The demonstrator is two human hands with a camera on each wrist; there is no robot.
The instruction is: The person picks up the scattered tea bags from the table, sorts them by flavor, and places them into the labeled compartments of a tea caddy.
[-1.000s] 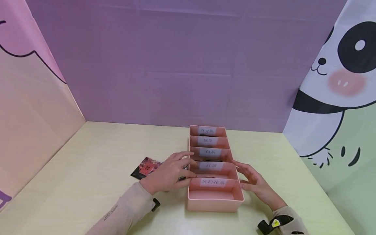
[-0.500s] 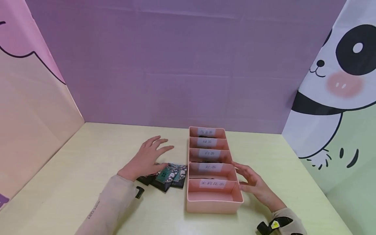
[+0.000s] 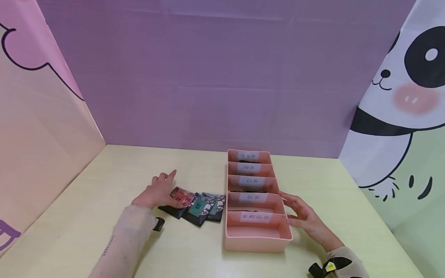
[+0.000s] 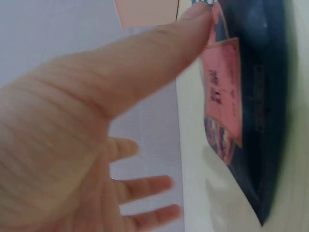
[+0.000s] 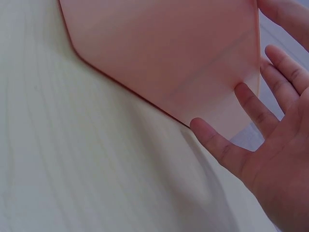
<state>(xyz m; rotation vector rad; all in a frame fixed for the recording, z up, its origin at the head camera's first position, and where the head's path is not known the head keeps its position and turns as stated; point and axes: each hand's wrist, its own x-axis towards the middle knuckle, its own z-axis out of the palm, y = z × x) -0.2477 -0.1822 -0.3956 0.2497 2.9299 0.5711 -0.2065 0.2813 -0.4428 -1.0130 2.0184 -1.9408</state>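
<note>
A pink divided box [image 3: 257, 244] with Chinese labels on its compartments stands on the table. Left of it lies a red-labelled black tea sachet [image 3: 183, 196], beside two overlapping green-labelled sachets [image 3: 198, 208]. My left hand [image 3: 157, 194] is at the red-labelled one, fingers spread and thumb over it. In the left wrist view the thumb reaches across the edge of that sachet [image 4: 222, 92], and the other fingers are away from it. My right hand [image 3: 306, 220] rests its fingertips against the box's right side, fingers apart, as the right wrist view shows too.
Dark sachet edges show inside some of the box's compartments, while the front compartment [image 3: 255, 231] shows its bare floor. A purple backdrop [image 3: 222, 77] rises behind the pale table [image 3: 146, 162]. Printed panels flank both sides, a panda [image 3: 396, 154] on the right.
My left hand has left the box's left side and moved left to the sachets, uncovering the two green-labelled ones. The right hand stays at the box.
</note>
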